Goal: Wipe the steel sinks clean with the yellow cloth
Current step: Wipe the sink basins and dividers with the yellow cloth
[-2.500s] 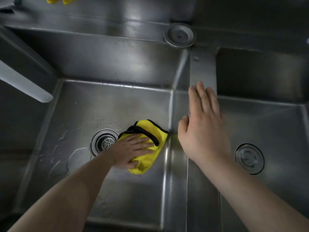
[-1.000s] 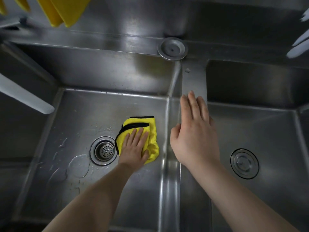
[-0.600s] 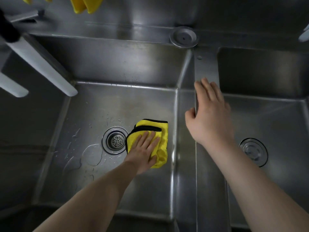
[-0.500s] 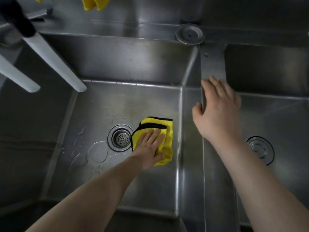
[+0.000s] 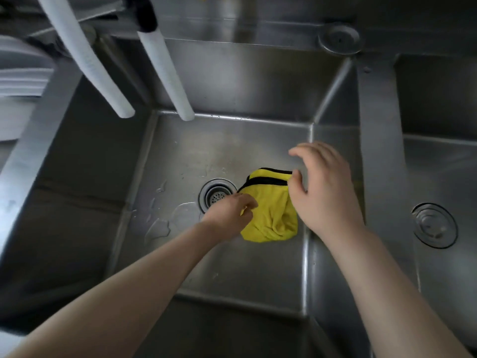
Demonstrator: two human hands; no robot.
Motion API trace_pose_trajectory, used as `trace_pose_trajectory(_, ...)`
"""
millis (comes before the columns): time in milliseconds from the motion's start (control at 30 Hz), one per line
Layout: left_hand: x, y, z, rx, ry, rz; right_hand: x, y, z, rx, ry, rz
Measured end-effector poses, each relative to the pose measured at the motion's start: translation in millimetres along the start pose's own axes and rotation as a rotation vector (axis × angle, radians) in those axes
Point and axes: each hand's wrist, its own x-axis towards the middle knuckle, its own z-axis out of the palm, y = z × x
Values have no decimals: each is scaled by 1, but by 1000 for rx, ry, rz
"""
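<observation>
The yellow cloth (image 5: pixel 268 213), folded and edged in black, lies on the floor of the left sink (image 5: pixel 232 267), just right of the drain (image 5: pixel 216 195) and near the sink's right wall. The left hand (image 5: pixel 229 215) is at the cloth's left edge, its fingers (image 5: pixel 246 202) curled onto the fabric; whether they pinch it or only press on it cannot be told. The right hand (image 5: pixel 322 192) hangs over the cloth's right side with its fingers spread and loosely bent, the thumb close to the black edge, holding nothing. Water stands in small pools (image 5: pixel 160 226) on the sink floor left of the drain. Two white hoses (image 5: pixel 165 68) slant down over the sink's back left corner. The right sink (image 5: pixel 438 164) lies beyond the divider (image 5: pixel 379 151), with a round plug (image 5: pixel 435 225) in its floor. A round steel cap (image 5: pixel 339 38) sits on the back ledge.
</observation>
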Motion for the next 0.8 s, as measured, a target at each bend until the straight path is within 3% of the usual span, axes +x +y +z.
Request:
trace_pose_trajectory(67,-14,-2,-18,14,-8,-88,-10,1,17,18,-84,36)
trace_pose_trajectory(233,-67,-31,-62,44,-11,-214,-39,10,65,-40,-492,258)
trace_pose_trajectory(367,-116,-70,-88,44,-22,-257,-51,11,96,-168,-717,276)
trace_pose_trajectory(500,-159,-99,-99,81,-13,-311,-52,8,124,-275,-814,195)
trace_pose_trajectory(600,-178,-112,-108,102,2,-306,-49,3,142,-287,-758,117)
trace_pose_trajectory(800,-210,-124,-128,175,98,-227,-44,11,174,-313,-804,264)
